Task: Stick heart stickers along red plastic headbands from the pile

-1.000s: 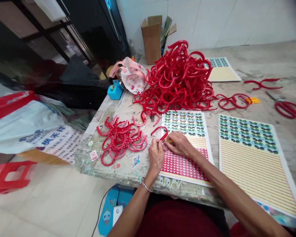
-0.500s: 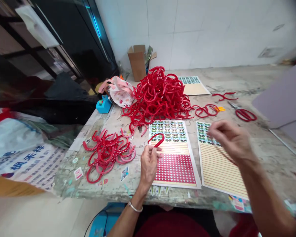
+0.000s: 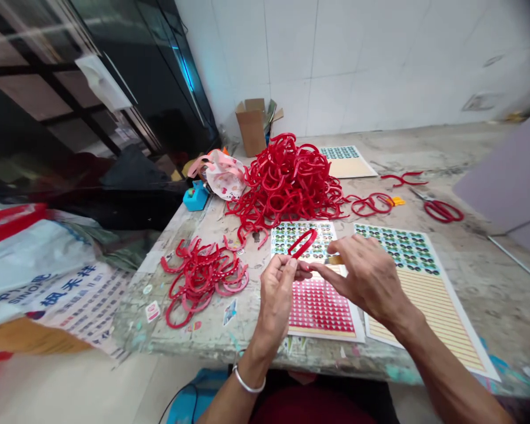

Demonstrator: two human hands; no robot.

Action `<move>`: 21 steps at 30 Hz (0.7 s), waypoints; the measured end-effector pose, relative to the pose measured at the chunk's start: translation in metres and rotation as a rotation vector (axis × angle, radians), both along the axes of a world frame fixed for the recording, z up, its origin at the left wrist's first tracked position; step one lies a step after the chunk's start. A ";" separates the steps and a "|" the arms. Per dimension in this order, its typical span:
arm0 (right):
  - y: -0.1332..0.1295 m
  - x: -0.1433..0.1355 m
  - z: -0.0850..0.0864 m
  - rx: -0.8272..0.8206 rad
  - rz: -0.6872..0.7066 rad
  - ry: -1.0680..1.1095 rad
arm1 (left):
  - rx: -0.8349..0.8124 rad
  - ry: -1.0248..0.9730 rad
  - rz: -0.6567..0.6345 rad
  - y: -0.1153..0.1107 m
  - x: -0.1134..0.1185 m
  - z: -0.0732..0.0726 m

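A red headband is pinched between the thumb and fingers of my left hand, its curved end pointing up and away from me. My right hand has come in from the right, fingers bent and thumb stretched to the headband's near end, close to my left fingertips. A small brownish piece shows by its index finger; I cannot make out what it is. Under both hands lies a sticker sheet with eye-like prints at the top and red patterned strips below. A second sticker sheet lies to the right.
A large heap of red headbands fills the table's middle back; a smaller pile of patterned headbands lies left. Scissors, a blue tape dispenser, a pink-handled bag, a cardboard box and another sheet surround it.
My right hand has moved left from above the right-hand sheet to the headband. My left hand, still gripping the headband, has shifted slightly right. The view has tilted a little.
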State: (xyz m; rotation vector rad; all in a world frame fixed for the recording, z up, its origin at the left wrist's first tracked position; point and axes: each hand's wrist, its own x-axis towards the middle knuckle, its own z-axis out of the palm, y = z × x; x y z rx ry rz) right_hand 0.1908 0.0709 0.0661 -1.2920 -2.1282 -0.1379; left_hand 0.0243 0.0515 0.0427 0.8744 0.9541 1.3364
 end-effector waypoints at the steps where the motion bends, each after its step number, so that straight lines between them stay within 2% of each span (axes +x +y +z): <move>1: -0.005 0.000 -0.006 -0.028 -0.051 0.058 | -0.009 -0.027 0.019 0.000 0.000 0.000; 3: -0.017 -0.003 -0.028 -0.181 -0.067 0.201 | -0.025 -0.066 0.057 0.002 -0.001 -0.001; 5: -0.030 -0.010 -0.058 -0.413 0.007 0.317 | -0.027 -0.077 0.084 0.002 -0.001 -0.001; 7: -0.038 -0.021 -0.085 -0.477 0.045 0.430 | -0.018 -0.081 0.085 0.002 0.000 -0.001; 9: -0.041 -0.031 -0.099 -0.519 0.071 0.635 | -0.019 -0.101 0.067 0.000 0.002 -0.002; 11: -0.037 -0.040 -0.096 -0.687 0.123 0.942 | -0.031 -0.126 0.046 -0.002 0.006 -0.002; 13: -0.032 -0.046 -0.082 -0.890 0.188 1.288 | -0.042 -0.126 0.037 -0.004 0.008 -0.003; 15: -0.026 -0.049 -0.067 -0.952 0.219 1.561 | -0.039 -0.094 0.040 -0.006 0.010 -0.002; 18: -0.021 -0.049 -0.058 -0.875 0.173 1.721 | -0.024 -0.049 0.037 -0.009 0.007 -0.003; 21: -0.018 -0.045 -0.062 -0.837 0.105 1.668 | -0.034 -0.035 0.031 -0.012 0.004 -0.006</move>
